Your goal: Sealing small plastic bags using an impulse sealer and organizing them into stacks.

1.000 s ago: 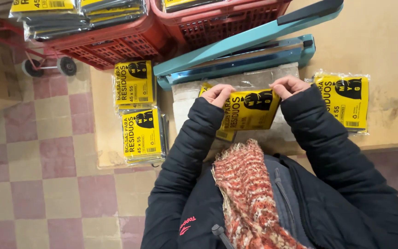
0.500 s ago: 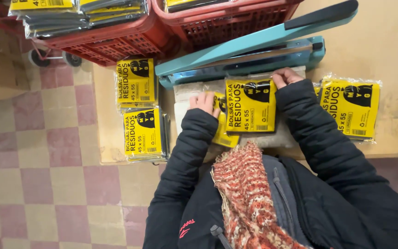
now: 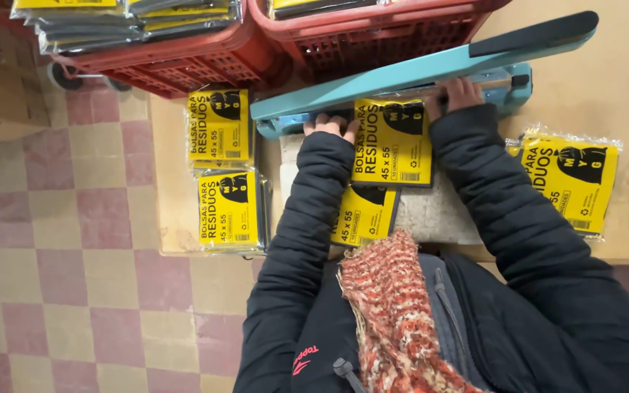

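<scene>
A yellow-and-black packet of bags (image 3: 393,142) lies on the table with its far end under the raised arm of a blue-green heat sealer (image 3: 416,73). My left hand (image 3: 329,125) grips the packet's far left corner at the sealer's base. My right hand (image 3: 454,94) grips its far right corner beside the sealer's jaw. A second yellow packet (image 3: 362,215) lies under the first, nearer to me. Dark jacket sleeves cover both of my arms.
Two yellow packets (image 3: 221,127) (image 3: 230,209) lie at the table's left edge, and another (image 3: 571,178) at the right. Red plastic crates (image 3: 183,58) (image 3: 373,33) with more packets stand beyond the table. A checkered tile floor (image 3: 60,240) spreads to the left.
Both hands have pushed the packet away from me, from the table's middle to the sealer, and its far end now lies under the raised arm.
</scene>
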